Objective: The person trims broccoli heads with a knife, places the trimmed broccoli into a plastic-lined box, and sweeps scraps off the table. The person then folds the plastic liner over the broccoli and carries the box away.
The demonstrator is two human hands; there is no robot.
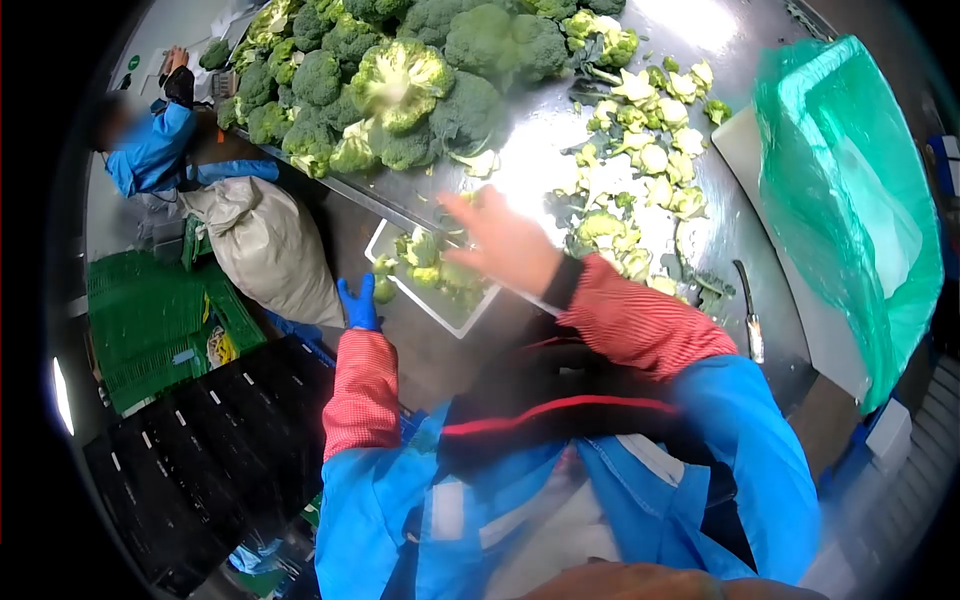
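Observation:
My left hand (360, 303), in a blue glove, is beside the left side of a white bin (462, 328). Its thumb and a finger stand apart, and nothing shows between them. Pale green broccoli pieces (425, 262) lie in the bin below the table edge. My bare right hand (508, 242), somewhat blurred, reaches over the metal table's edge (395, 208) with fingers spread and no object in them. Just beyond it are a cut stem piece (482, 163) and a large heap of broccoli heads (400, 85).
Trimmed broccoli pieces (650, 155) are scattered across the table. A knife (753, 335) lies near its right edge, beside a container lined with a green plastic bag (840, 200). At left are a white sack (265, 235), black crates (200, 440) and a co-worker in blue (150, 155).

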